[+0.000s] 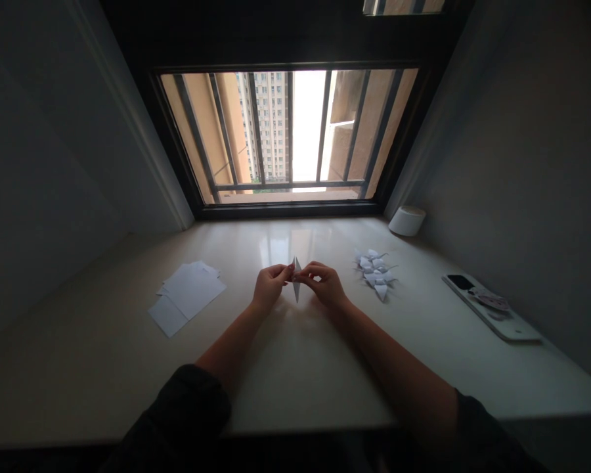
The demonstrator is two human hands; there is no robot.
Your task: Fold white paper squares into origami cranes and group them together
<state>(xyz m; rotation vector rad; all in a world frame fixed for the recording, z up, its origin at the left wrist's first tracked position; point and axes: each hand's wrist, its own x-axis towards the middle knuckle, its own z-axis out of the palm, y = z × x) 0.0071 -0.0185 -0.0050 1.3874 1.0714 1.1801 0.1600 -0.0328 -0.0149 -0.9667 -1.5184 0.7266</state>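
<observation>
A narrow, pointed piece of folded white paper (296, 284) stands upright between my two hands, just above the pale desk (295, 355). My left hand (270, 284) pinches its left side with closed fingers. My right hand (325, 282) pinches its right side the same way. Both forearms reach in from dark sleeves at the bottom of the view.
A loose stack of white paper sheets (187, 294) lies to the left. Several folded paper cranes (375, 272) sit in a cluster to the right. A white tray with a dark phone (490, 305) lies far right, a white round object (406, 220) near the barred window (288, 135).
</observation>
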